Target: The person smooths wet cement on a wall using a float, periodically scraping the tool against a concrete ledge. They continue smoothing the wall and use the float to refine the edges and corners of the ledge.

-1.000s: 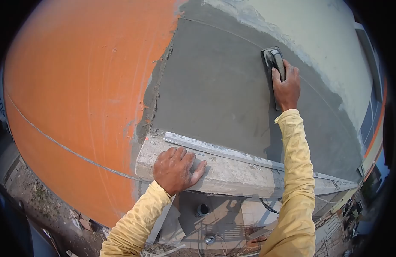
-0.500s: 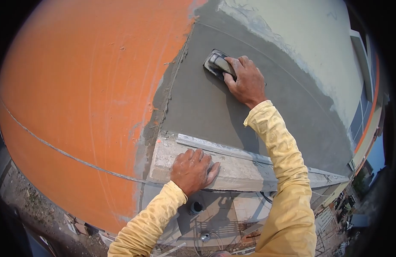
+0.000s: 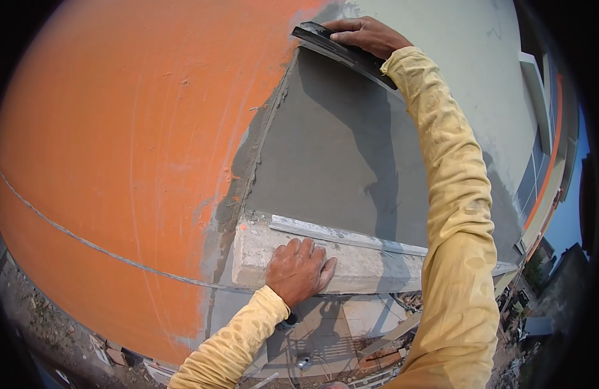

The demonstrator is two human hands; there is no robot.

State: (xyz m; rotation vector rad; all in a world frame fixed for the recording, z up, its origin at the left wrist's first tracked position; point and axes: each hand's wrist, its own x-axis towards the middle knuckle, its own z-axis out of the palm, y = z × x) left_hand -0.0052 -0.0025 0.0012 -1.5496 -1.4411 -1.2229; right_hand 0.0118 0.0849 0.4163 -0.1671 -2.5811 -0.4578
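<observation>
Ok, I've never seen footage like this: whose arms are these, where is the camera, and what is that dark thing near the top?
There is no machine here. Both arms belong to one person in yellow sleeves, and the camera sits on that person's head, looking forward and down. Its wide lens bends straight lines. The right hand grips a dark float, which is pressed against the top edge of a patch of grey plaster. The left hand lies flat and open on a concrete ledge below the patch. A metal strip runs along that ledge. To the left is an orange wall.
</observation>
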